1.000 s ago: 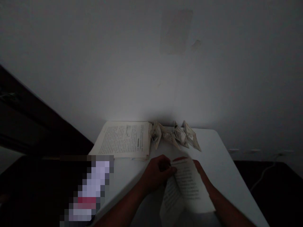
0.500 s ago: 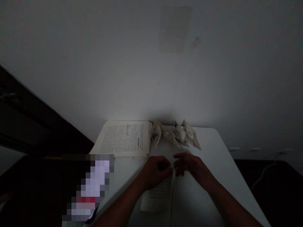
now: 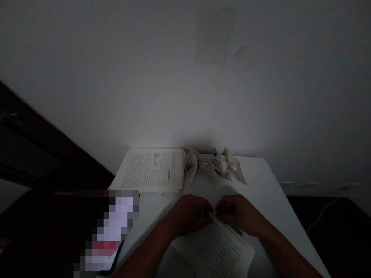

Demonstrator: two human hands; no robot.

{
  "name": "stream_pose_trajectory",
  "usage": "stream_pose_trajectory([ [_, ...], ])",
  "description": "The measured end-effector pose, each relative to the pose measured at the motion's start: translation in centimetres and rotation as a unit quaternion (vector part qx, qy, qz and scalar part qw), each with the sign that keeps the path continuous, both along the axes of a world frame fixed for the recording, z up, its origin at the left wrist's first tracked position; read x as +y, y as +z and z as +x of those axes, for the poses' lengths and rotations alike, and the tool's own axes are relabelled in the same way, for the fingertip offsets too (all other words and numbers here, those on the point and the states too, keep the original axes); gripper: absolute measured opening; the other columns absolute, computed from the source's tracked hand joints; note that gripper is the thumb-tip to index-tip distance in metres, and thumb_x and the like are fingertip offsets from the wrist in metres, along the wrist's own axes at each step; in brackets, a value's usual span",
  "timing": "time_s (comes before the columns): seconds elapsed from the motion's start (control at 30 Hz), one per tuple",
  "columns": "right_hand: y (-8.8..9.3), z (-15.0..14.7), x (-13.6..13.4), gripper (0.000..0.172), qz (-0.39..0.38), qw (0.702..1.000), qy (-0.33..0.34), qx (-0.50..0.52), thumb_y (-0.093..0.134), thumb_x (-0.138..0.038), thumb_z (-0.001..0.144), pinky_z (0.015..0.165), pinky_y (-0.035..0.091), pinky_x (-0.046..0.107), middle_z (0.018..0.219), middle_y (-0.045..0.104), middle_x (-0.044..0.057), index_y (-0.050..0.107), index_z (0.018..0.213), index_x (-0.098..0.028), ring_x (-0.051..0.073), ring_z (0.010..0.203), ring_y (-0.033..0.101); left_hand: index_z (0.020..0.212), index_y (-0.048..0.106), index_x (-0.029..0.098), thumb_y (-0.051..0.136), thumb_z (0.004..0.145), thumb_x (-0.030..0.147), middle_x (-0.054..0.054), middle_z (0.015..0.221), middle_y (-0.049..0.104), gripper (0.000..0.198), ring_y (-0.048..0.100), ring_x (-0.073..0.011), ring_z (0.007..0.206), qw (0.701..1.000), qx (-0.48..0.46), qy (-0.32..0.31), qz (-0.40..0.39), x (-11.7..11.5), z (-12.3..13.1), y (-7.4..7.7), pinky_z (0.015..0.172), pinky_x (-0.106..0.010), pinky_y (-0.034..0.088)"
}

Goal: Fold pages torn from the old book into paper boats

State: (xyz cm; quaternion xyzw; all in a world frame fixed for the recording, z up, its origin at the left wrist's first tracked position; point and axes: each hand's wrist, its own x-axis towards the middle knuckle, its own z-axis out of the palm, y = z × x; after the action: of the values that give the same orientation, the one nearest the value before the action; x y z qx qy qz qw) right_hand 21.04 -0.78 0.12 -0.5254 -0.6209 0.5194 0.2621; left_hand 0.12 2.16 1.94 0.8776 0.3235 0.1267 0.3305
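A printed sheet of paper (image 3: 214, 249) lies on the white table (image 3: 266, 181) in front of me. My left hand (image 3: 191, 212) and my right hand (image 3: 236, 212) sit side by side at its far edge, fingers curled and pinching the top of the sheet where the two hands meet. Behind them, several folded paper boats (image 3: 216, 166) made of printed pages stand in a row by the wall. An open book (image 3: 152, 170) lies flat to their left.
A phone-like object with a blurred-out screen (image 3: 108, 231) lies at the table's left edge. A pale wall (image 3: 185, 77) rises right behind the table. Dark furniture (image 3: 34, 154) fills the left side. The room is dim.
The sheet, held up and bent a second ago, then folded narrow, now lies opened flat. Both hands have come together at its far edge.
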Motion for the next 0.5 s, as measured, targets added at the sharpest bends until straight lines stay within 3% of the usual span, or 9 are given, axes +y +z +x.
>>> stream_pose_trajectory([
  [0.1,-0.2,0.4,0.1,0.007,0.068,0.995,-0.044,-0.063,0.058,-0.015,0.068,0.061,0.046,0.024,0.068,0.065,0.0,0.063,0.073,-0.017,0.015,0.065,0.061,0.091,0.063,0.02,0.062,0.076,0.025,-0.003,0.093,0.065,0.016,0.057,-0.0178,0.087,0.991,-0.025,0.013,0.128,-0.3,-0.1,0.0,0.08,-0.031,0.041],
  [0.2,-0.2,0.8,0.0,0.005,0.11,0.984,-0.084,-0.116,0.058,-0.02,0.071,0.06,0.045,0.024,0.066,0.064,0.0,0.062,0.071,-0.018,0.015,0.064,0.06,0.092,0.061,0.019,0.058,0.079,0.026,-0.004,0.101,0.062,0.015,0.053,-0.0194,0.094,0.98,-0.052,0.001,0.192,-0.8,0.0,0.4,0.087,-0.036,0.036],
  [0.37,0.4,0.4,-0.5,0.009,0.14,0.96,-0.109,-0.215,0.052,-0.023,0.075,0.06,0.044,0.025,0.065,0.063,-0.001,0.06,0.071,-0.021,0.015,0.061,0.06,0.092,0.059,0.017,0.056,0.08,0.03,-0.005,0.099,0.061,0.018,0.053,-0.0195,0.091,0.981,-0.054,-0.04,0.182,-1.4,-0.1,0.7,0.085,-0.037,0.036],
  [0.5,0.8,-0.1,-0.9,0.01,0.171,0.928,-0.108,-0.312,0.048,-0.023,0.077,0.058,0.042,0.027,0.064,0.061,-0.001,0.056,0.071,-0.022,0.017,0.059,0.059,0.092,0.06,0.017,0.059,0.074,0.048,-0.008,0.097,0.061,0.036,0.053,-0.022,0.091,0.985,-0.055,-0.069,0.148,-1.9,0.0,0.7,0.085,-0.038,0.036],
])
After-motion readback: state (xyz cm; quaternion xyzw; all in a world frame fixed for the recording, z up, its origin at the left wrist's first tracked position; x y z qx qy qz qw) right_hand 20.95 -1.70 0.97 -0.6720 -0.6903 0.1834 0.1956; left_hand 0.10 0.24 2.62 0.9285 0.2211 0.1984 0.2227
